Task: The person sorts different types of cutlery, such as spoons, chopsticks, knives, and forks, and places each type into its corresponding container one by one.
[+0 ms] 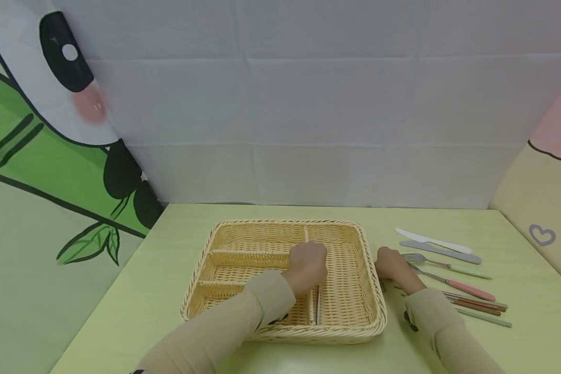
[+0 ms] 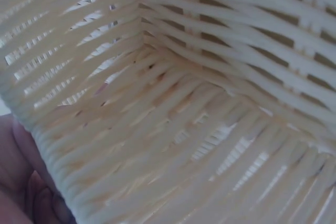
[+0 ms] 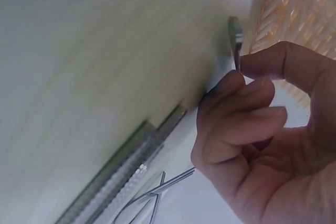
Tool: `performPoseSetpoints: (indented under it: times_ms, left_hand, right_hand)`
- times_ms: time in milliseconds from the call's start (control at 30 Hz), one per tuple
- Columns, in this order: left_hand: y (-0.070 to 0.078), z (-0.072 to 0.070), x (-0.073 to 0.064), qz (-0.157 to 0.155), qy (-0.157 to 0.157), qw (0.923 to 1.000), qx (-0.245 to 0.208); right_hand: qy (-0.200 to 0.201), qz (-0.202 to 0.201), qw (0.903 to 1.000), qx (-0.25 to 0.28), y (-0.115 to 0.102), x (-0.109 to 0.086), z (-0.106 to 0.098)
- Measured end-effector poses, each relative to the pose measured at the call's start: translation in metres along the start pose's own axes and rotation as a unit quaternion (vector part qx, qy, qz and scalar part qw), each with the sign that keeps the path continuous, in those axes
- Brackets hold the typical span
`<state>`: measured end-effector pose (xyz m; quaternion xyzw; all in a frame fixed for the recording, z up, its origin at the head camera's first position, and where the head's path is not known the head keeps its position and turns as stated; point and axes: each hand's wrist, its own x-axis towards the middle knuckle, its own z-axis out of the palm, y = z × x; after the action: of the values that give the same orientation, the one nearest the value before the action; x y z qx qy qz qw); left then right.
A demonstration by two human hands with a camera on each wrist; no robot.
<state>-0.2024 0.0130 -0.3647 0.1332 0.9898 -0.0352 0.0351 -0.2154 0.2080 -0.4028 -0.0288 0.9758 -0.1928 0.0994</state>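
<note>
My left hand [image 1: 308, 265] reaches into the wicker basket [image 1: 376, 317], over the divider beside its long right compartment. A slim silver piece of cutlery [image 1: 318, 306] lies along that divider, running out from below the hand. In the left wrist view, curled fingers [image 2: 44, 198] show past the woven divider [image 2: 157, 145]; their tips are hidden, so a grip cannot be made out. Just right of the basket, my right hand [image 1: 392, 267] is low over the table. The right wrist view shows its thumb and forefinger pinching a thin metal piece of cutlery [image 3: 236, 38], seen edge-on.
On the table's right lie a white-handled knife [image 1: 432, 240], a grey knife [image 1: 441, 251], a green-handled fork [image 1: 469, 271], a pink-handled utensil [image 1: 469, 290], brown-handled cutlery [image 1: 477, 305] and a green handle [image 1: 486, 318]. A pale sheet [image 1: 327, 130] hangs behind the table.
</note>
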Motion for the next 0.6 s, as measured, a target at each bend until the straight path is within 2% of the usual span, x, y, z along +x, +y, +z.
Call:
performPoseSetpoints:
  times_ms: [267, 600]
  left_hand:
    - [-0.006, 0.0, 0.0, 0.021, -0.018, 0.9988, -0.041]
    - [-0.012, -0.005, -0.002, 0.046, -0.034, 0.9924, -0.109]
  right_hand:
    - [-0.011, -0.01, 0.9998, -0.013, 0.002, 0.0, -0.001]
    - [-0.007, -0.012, 0.9998, 0.013, 0.004, -0.003, -0.001]
